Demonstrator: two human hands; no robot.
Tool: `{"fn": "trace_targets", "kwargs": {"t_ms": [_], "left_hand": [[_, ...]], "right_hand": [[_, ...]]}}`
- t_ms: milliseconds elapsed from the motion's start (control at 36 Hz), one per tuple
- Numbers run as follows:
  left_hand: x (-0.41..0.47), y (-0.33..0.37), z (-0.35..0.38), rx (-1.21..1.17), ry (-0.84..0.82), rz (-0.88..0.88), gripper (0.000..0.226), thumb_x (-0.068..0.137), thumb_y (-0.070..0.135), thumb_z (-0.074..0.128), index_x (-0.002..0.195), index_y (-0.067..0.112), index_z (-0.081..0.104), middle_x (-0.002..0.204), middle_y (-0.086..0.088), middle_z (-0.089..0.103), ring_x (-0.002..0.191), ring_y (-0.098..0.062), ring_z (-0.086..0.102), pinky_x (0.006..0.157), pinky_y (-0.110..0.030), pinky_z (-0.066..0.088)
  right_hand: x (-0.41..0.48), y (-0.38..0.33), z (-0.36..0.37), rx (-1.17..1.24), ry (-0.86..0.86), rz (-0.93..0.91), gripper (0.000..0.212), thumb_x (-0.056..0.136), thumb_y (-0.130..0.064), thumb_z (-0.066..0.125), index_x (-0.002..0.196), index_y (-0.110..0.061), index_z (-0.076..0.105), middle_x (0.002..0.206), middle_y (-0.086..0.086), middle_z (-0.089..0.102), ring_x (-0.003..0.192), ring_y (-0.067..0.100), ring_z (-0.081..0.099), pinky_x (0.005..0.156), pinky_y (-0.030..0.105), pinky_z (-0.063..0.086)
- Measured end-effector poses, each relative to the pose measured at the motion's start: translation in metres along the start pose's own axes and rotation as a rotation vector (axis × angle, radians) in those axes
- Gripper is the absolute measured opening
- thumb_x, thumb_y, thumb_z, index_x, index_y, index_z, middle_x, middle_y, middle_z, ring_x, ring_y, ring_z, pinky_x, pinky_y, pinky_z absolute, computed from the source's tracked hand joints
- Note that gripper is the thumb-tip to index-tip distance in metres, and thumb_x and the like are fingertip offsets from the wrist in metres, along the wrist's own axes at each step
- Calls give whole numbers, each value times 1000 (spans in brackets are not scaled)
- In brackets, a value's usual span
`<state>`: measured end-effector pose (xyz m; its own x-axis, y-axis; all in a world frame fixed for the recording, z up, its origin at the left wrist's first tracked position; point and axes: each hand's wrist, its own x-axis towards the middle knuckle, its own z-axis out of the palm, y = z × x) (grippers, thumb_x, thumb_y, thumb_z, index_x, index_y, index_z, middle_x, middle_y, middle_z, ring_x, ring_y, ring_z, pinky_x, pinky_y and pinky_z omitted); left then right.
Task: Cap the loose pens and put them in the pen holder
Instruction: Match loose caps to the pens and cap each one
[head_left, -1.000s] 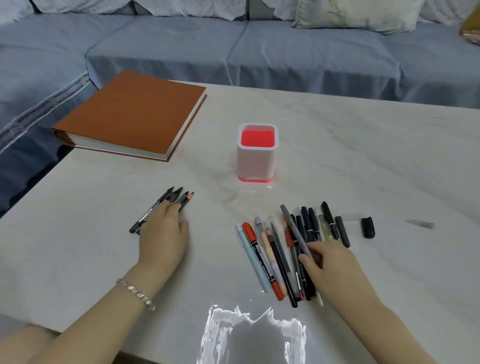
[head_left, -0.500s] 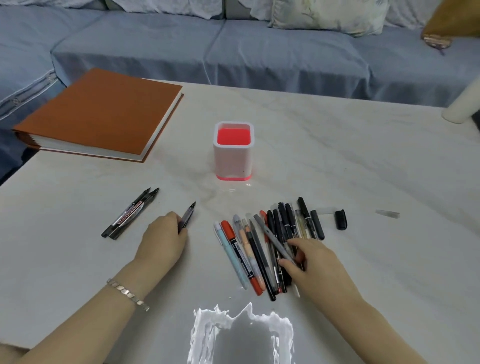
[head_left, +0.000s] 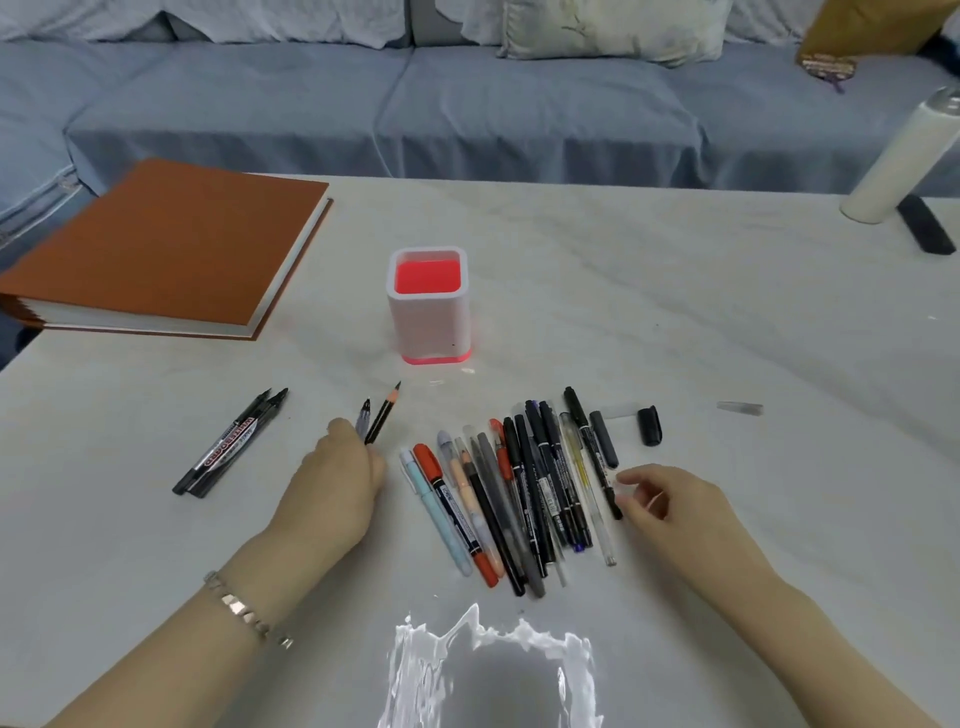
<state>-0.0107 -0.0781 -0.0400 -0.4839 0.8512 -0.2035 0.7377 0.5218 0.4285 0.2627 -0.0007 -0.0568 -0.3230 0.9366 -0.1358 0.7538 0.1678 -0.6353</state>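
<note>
A white pen holder (head_left: 429, 317) with a red inside stands empty at mid-table. Below it lies a fanned pile of several pens (head_left: 524, 493). My left hand (head_left: 332, 483) is closed on two thin pens (head_left: 378, 420) whose tips point up toward the holder. Two black markers (head_left: 231, 441) lie apart at the left. My right hand (head_left: 670, 506) hovers at the right edge of the pile with fingers spread and nothing held. A black cap (head_left: 649, 425) and a clear cap (head_left: 740, 408) lie loose to the right.
An orange-covered book (head_left: 166, 244) lies at the back left. A white bottle (head_left: 898, 161) and a black object (head_left: 924, 223) stand at the back right corner. A blue sofa (head_left: 467, 109) runs behind the table. A glare patch (head_left: 493, 670) shines near the front edge.
My left hand slid right with two thin pens, leaving two markers behind. My right hand let go of the grey pen and moved to the pile's right edge.
</note>
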Motion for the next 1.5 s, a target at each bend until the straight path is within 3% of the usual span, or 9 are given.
{"fn": "trace_targets", "kwargs": {"t_ms": [167, 250, 361, 611, 694, 806, 972, 1250, 1500], "left_hand": [[-19, 31, -12, -334, -51, 170, 11, 97, 27, 32, 95, 21, 41, 72, 0, 55, 63, -12, 51, 56, -24, 38], [-27, 47, -13, -560, -122, 151, 11, 96, 22, 37, 95, 27, 46, 69, 2, 60, 44, 0, 45, 50, -21, 34], [-36, 59, -15, -822, -237, 47, 6, 95, 13, 43, 96, 15, 48, 71, -7, 68, 34, -5, 33, 36, -14, 29], [-45, 61, -15, -983, -305, -33, 13, 92, 10, 48, 99, 13, 58, 75, -6, 70, 38, -6, 35, 35, -15, 29], [-46, 60, -13, -990, -293, -30, 13, 92, 10, 48, 99, 15, 58, 73, -5, 70, 39, -6, 35, 36, -15, 29], [-48, 59, -9, -970, -272, -21, 13, 93, 11, 47, 97, 20, 55, 75, -6, 70, 39, -6, 35, 38, -15, 30], [-49, 62, -2, -1045, -307, -158, 23, 95, 21, 39, 83, 10, 55, 73, -3, 60, 43, -7, 32, 36, -16, 25], [-53, 66, -2, -1182, -331, -199, 35, 95, 19, 37, 78, 5, 65, 70, -11, 43, 45, -11, 34, 36, -18, 30], [-63, 72, -11, -1188, -282, -81, 27, 92, 17, 45, 87, 5, 70, 61, 0, 46, 41, -4, 32, 36, -15, 23]], "right_hand": [[23, 12, -12, -140, 114, -14, 26, 88, -6, 50, 109, -10, 63, 104, 5, 59, 89, 17, 51, 80, 22, 34], [41, 13, -16, -253, 115, -104, 34, 89, 0, 45, 120, -8, 58, 127, 5, 54, 118, 25, 40, 96, 24, 29], [64, 9, -16, -365, 79, -186, 43, 89, -1, 43, 131, -13, 48, 142, 4, 43, 132, 23, 30, 108, 34, 24], [76, 8, 2, -534, 101, -203, 32, 90, -5, 45, 118, -12, 58, 119, 8, 59, 113, 28, 47, 95, 33, 31], [66, 5, 3, -344, 152, -191, 34, 90, -6, 47, 123, -7, 55, 119, 12, 56, 110, 31, 51, 96, 32, 35], [43, -14, -1, 76, 201, -144, 25, 87, -10, 56, 112, -12, 62, 101, 8, 59, 93, 17, 56, 78, 1, 33], [2, -53, -15, 867, -56, 21, 23, 79, 4, 62, 88, -17, 64, 71, 9, 65, 52, 6, 59, 61, 14, 51], [-16, -68, -21, 1078, -129, 54, 29, 63, -8, 74, 91, -9, 64, 62, 6, 67, 49, 8, 57, 50, 15, 46], [-24, -74, -22, 1040, -151, -138, 17, 58, -8, 66, 71, -16, 72, 80, 1, 74, 70, 7, 68, 65, 13, 51]]}}
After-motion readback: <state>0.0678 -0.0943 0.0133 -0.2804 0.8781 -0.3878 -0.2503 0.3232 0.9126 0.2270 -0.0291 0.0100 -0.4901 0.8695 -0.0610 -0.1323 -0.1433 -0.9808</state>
